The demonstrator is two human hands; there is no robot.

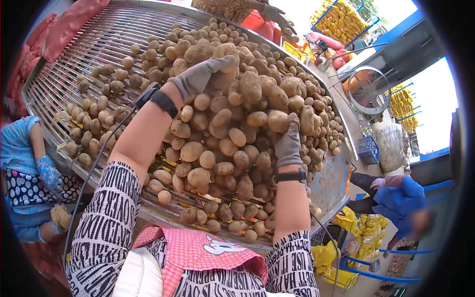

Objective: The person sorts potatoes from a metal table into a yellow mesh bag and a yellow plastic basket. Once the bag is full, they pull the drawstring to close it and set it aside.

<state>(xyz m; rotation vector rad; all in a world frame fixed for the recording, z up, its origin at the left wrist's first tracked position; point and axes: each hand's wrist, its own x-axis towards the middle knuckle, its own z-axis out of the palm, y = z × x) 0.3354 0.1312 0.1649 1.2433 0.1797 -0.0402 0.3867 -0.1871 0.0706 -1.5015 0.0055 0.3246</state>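
A big heap of potatoes covers much of a slatted metal table. My left hand, in a grey glove, reaches over the upper part of the heap with its fingers curved against large potatoes. On the right side of the heap, my right hand, also gloved, has its fingers upright against a potato. Both palms face inward, with many potatoes between the hands. The undersides of the fingers are partly hidden. Dark bands sit on both wrists.
A co-worker in blue patterned sleeves is at the left edge; another in blue is at the right. A co-worker's gloved hand shows at the top. A round fan, blue crate and yellow sacks stand on the right.
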